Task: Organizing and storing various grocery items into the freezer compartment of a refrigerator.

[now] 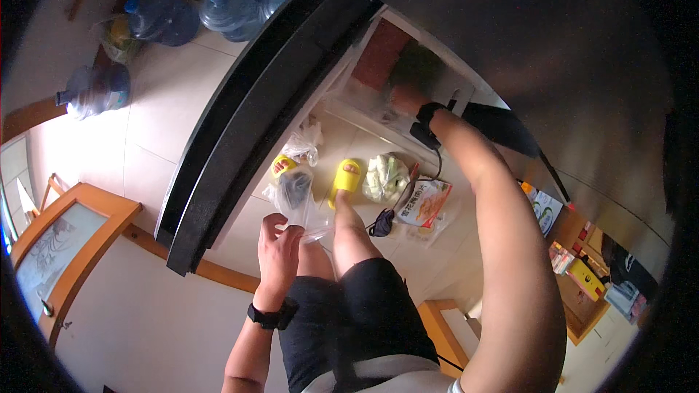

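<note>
My left hand (277,251) pinches the top of a clear plastic bag (306,207) with something dark inside. The bag hangs in front of my legs, near the yellow slippers (346,177). My right hand (408,99) reaches into a pale, see-through drawer (377,112) of an open refrigerator. Blur and shadow hide its fingers there. Close by it in the drawer are a reddish-brown block (380,54) and a dark green item (418,68), too dim to name. The refrigerator's black door (267,93) stands swung out on the left.
On the floor lie a bag of pale green vegetables (385,177), a printed food packet (423,202), another plastic bag (306,142) and a small dark pouch (381,224) near a cable. Large water bottles (164,16) stand upper left. A wooden cabinet (579,305) is at right.
</note>
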`<state>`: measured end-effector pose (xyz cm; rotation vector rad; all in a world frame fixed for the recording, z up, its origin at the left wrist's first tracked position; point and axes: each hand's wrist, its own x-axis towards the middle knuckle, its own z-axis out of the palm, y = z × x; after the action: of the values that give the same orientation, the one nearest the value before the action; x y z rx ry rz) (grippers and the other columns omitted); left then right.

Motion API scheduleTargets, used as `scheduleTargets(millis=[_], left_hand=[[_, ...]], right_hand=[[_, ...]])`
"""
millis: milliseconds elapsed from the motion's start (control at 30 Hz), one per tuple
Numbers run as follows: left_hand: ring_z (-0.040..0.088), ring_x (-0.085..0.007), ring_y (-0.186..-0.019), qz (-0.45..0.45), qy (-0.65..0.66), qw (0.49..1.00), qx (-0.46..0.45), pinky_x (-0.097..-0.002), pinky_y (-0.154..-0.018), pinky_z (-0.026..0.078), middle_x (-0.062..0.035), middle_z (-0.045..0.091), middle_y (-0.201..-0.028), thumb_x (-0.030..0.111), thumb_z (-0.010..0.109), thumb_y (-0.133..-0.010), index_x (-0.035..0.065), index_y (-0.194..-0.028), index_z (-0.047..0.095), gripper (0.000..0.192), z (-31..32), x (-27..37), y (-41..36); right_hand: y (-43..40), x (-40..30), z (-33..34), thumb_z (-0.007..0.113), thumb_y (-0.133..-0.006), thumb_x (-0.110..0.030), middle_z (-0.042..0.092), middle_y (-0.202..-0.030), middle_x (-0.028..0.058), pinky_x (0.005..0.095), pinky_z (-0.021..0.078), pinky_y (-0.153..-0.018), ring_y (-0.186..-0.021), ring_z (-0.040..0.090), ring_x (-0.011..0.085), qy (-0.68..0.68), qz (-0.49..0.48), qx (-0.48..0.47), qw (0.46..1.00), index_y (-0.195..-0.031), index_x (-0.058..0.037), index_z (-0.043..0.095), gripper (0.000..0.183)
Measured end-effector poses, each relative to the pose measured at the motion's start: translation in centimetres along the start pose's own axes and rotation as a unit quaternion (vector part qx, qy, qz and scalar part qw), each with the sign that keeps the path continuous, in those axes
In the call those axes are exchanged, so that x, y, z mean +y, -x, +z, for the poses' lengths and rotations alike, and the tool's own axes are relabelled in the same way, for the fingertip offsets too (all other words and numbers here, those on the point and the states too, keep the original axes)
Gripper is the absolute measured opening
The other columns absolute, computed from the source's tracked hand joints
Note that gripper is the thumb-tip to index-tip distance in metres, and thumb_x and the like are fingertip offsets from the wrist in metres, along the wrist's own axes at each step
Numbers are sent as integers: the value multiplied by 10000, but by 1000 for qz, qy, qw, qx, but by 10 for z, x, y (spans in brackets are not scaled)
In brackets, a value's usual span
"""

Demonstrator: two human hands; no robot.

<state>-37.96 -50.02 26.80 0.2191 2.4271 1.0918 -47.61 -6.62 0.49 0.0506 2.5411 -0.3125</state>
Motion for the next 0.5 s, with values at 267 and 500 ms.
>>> scheduleTargets(millis=[267, 500], left_hand=[[532, -336, -927, 52, 50, 997, 22, -398, -819, 447, -137, 590, -926, -32, 555, -768, 1, -819, 556, 61, 2, -6, -12], [509, -358, -820, 15, 60, 998, -1, -413, -709, 422, -161, 539, -830, -23, 478, -822, 14, -854, 513, 60, 11, 6, -17]], right_hand=[[28, 3, -23, 589, -799, -253, 539, -664, 160, 412, 391, -554, -570, 499, 300, -5, -196, -7, 981, -667, -9, 520, 285], [118, -50, -90, 600, -794, -148, 544, -791, 144, 382, 449, -659, -743, 572, 285, -248, -4, 176, 953, -832, -4, 574, 151]])
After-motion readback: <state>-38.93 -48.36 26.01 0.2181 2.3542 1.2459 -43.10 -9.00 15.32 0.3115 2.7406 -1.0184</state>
